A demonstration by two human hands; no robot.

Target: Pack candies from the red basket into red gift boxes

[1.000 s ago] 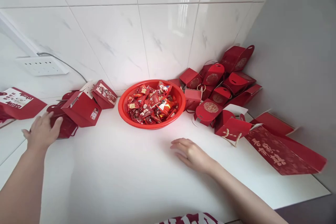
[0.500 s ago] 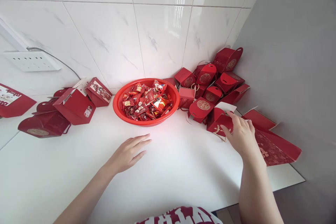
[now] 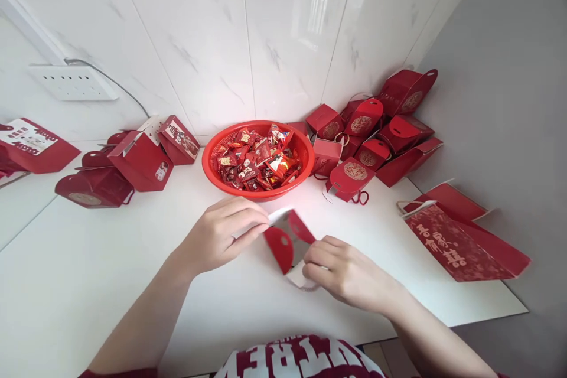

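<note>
A small red gift box (image 3: 280,249) stands over the white table in front of me, its top open with red flaps and white inner flaps spread. My left hand (image 3: 224,231) is closed, with the fingertips pinching the box's far left white flap. On the near right side, my right hand (image 3: 340,269) has its fingers curled round the edge of the box. A cord hangs at the box's near side, partly hidden by the right hand. Just behind the box is a red plastic basket (image 3: 261,195) heaped with red-wrapped candies (image 3: 262,156).
Several red gift boxes (image 3: 349,177) are piled at the back right by the grey panel. A larger red paper bag (image 3: 436,242) lies at the right. More red boxes (image 3: 142,159) are at the left, below a white power strip (image 3: 73,82) on the tiled wall.
My right hand has brought a red gift box from the front of the right pile to the middle. My left hand has moved in and taken hold of its flap.
</note>
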